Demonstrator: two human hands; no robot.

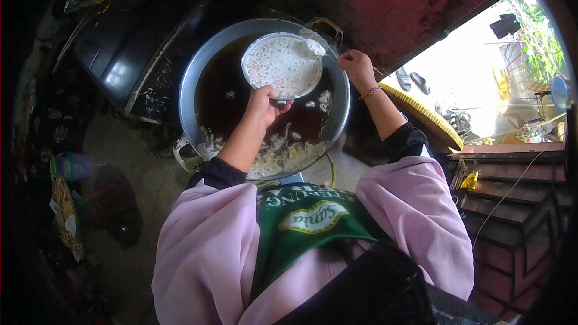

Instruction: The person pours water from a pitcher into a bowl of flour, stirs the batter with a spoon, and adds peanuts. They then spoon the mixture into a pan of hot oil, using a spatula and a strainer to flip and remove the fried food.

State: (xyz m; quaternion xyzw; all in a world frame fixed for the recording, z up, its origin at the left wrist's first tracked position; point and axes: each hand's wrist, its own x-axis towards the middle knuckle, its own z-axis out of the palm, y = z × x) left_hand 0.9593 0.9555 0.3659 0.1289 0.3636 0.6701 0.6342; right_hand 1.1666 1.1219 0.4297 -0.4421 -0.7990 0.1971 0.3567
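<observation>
My left hand [264, 107] is closed on the near side of a round metal pan [295, 97], holding it over a large vessel. White batter [280, 66] with small brownish bits fills the pan. Pinched in my right hand [356, 69] is the handle of a spoon [329, 55]; its bowl, heaped with white batter, is at the pan's far right rim. Below, the wide metal wok [188, 99] holds dark brown liquid [217, 105]. Pale scraps [325, 101] float there, and crusty residue [283, 153] gathers along the near side.
The wok has loop handles [183, 149] on its sides. A woven round tray [421, 111] stands at the right, near sandals [412, 79] in a bright doorway. A dark panel [141, 54] lies left of the wok. A greenish cup [71, 167] is farther left.
</observation>
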